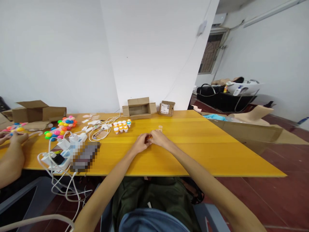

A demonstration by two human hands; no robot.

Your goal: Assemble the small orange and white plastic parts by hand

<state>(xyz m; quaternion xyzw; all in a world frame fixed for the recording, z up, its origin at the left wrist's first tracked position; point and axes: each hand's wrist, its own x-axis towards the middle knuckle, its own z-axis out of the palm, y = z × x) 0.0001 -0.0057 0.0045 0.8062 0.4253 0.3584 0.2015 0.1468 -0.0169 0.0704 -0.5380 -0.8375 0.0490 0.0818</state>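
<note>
My left hand [140, 143] and my right hand [158, 138] meet over the middle of the yellow table [193, 154]. Between them is a small orange thing [149, 137], mostly hidden by the fingers. The left fingers curl round it, and the right fingers press on it from the other side. Just behind my right hand, a small clear cup or lid [160, 127] stands on the table. A cluster of small white-topped containers with orange and clear parts [122, 126] is to the left, beyond my left hand; one has a teal top.
Open cardboard boxes [139, 109] stand by the wall. Left are cables, a power strip [78, 141], a blurred dark device [85, 157] and colourful balls [67, 122]. Another person's hands [18, 138] work at far left. The table's right edge slants toward a large carton [265, 135].
</note>
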